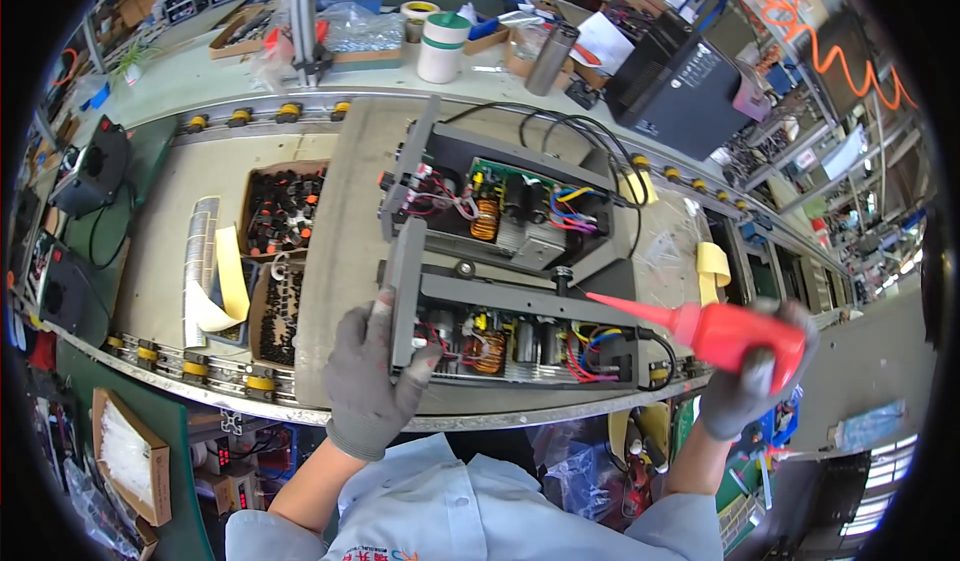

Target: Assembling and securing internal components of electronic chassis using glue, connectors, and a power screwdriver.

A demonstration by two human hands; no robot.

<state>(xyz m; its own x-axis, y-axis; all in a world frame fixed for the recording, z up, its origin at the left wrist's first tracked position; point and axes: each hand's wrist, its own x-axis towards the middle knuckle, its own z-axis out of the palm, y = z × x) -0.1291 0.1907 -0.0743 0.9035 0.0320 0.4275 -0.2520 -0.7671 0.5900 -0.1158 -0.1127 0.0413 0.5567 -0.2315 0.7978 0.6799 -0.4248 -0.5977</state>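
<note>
Two open grey chassis units lie on a grey pallet board (340,261). The near unit (520,336) shows coils, capacitors and coloured wires; the far unit (500,206) holds a green circuit board. My left hand (372,381), in a grey glove, grips the near unit's left end panel. My right hand (750,381), also gloved, holds a red squeeze bottle (735,333). Its long red nozzle (625,306) points left, with the tip just above the near unit's top rail, beside a black knob (563,279).
Boxes of small black parts (283,211) and foil strips (200,261) lie left of the board. Conveyor rails with yellow rollers (200,369) run along the front and back. A black case (680,81), tape rolls (440,46) and a metal flask (552,59) stand behind.
</note>
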